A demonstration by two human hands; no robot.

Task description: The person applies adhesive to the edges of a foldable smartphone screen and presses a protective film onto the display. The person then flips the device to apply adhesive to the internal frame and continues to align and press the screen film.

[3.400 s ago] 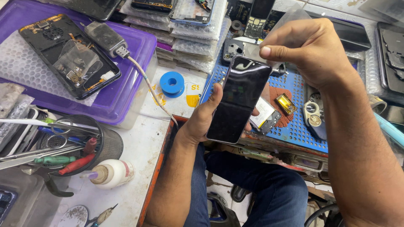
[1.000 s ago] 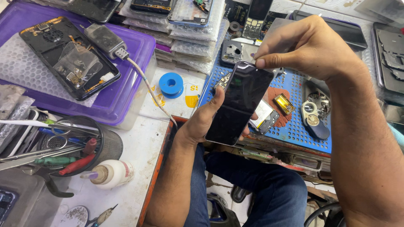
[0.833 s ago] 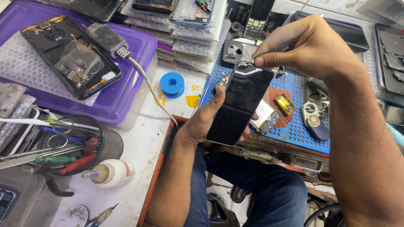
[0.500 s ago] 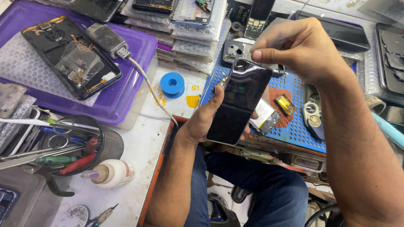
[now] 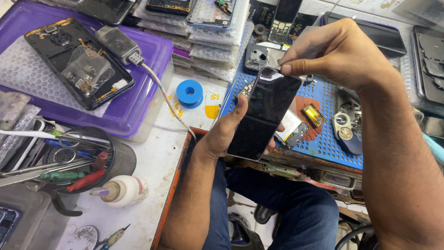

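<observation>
Your left hand [image 5: 226, 134] cradles a dark-screened smartphone [image 5: 264, 113] from beneath, thumb laid along its left edge and fingertips just showing past the right side, the forearm rising from the lower edge of the view over your blue-trousered lap. The phone is held tilted, screen up, above the near edge of a blue perforated work mat [image 5: 323, 139]. Your right hand [image 5: 335, 53] reaches in from the right with the wrist bent, thumb and forefinger pinched on the phone's top corner, the other fingers curled behind. On the mat beneath lie a small gold-coloured component [image 5: 314, 115] and an opened phone body [image 5: 292, 127]. To the left, a blue spool [image 5: 189, 93] sits on the white bench, a purple tray [image 5: 138, 92] holds a stripped phone chassis [image 5: 78, 62], and a mesh cup [image 5: 118, 159] bristles with tools beside a small white bottle [image 5: 122, 190].
</observation>
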